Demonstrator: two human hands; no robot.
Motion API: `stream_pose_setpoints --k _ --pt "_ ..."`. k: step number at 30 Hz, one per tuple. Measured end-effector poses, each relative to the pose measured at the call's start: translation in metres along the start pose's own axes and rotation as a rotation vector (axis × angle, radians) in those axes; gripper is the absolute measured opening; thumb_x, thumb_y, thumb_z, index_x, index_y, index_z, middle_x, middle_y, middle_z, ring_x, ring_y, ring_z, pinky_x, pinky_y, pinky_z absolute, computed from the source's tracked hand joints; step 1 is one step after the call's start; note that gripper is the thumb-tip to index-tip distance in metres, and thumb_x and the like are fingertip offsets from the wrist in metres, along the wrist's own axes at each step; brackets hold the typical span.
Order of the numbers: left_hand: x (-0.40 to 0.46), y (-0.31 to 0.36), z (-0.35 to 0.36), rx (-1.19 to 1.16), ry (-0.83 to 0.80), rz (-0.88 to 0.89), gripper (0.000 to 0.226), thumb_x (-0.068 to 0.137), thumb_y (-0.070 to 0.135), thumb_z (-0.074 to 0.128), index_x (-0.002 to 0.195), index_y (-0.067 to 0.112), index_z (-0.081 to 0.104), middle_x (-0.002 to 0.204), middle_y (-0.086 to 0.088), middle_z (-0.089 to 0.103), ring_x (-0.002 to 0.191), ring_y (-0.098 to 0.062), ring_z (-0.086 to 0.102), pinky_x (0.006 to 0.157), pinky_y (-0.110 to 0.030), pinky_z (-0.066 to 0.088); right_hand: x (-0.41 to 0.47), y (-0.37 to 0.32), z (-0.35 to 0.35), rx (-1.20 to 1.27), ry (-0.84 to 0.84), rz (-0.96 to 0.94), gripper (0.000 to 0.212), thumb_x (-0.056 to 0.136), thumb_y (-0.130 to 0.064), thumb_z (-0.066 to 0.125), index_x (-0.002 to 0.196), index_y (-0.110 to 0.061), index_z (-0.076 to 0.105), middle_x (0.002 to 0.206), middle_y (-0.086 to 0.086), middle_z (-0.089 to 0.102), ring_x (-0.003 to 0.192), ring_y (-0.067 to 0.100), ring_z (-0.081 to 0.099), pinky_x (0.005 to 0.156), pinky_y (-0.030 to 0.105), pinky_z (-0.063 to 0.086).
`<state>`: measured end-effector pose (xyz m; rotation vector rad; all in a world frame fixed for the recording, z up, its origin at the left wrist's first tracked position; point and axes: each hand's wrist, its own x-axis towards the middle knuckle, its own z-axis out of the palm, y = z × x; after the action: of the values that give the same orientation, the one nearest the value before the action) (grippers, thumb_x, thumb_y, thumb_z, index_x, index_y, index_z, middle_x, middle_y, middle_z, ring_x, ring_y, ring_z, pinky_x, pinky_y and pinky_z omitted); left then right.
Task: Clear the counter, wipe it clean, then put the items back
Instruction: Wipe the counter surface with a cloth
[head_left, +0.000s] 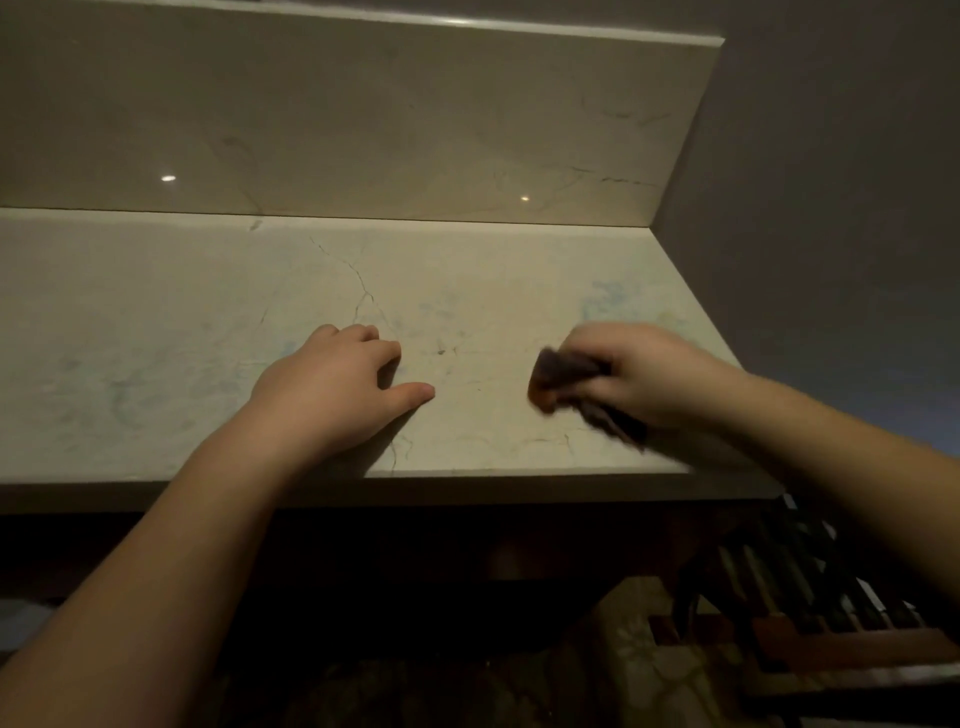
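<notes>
Nearest, below the counter's (156, 322) front edge, lies a dark slatted rack (810, 587). On the counter near that edge, the left hand (337, 389) rests palm down, fingers loosely together, thumb spread apart. Toward the counter's right end, the right hand (649, 376) grips a blurred dark cloth (563, 376), fingers curled around it. Behind the counter rises a glossy backsplash (363, 119).

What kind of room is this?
Probably a kitchen or bathroom at home, though I can't be sure: a marble-look counter with a matching backsplash, and a right hand wiping with a dark cloth.
</notes>
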<state>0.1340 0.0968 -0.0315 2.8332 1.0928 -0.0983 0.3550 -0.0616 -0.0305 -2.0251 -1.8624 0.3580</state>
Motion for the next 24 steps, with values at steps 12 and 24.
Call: stream_pose_setpoints --k 12,24 --pt "0.002 -0.001 0.002 0.003 0.003 -0.005 0.064 0.086 0.069 0.039 0.133 0.027 0.051 0.137 0.005 0.047 0.123 -0.018 0.040 0.090 -0.041 0.047 -0.023 -0.016 0.010 -0.048 -0.078 -0.114 0.013 0.086 -0.027 0.065 0.085 -0.035 0.055 0.081 -0.020 0.052 0.076 -0.003 0.051 0.070 0.017 0.042" --pt "-0.003 0.003 0.001 -0.044 -0.015 -0.029 0.066 0.088 0.067 0.040 0.139 0.025 0.046 0.144 0.003 0.042 0.131 -0.020 0.035 0.099 -0.042 0.041 -0.047 -0.019 0.018 -0.088 -0.035 -0.178 0.019 0.084 -0.040 0.051 0.093 -0.028 0.062 0.089 -0.014 0.056 0.082 0.004 0.052 0.069 0.021 0.042"
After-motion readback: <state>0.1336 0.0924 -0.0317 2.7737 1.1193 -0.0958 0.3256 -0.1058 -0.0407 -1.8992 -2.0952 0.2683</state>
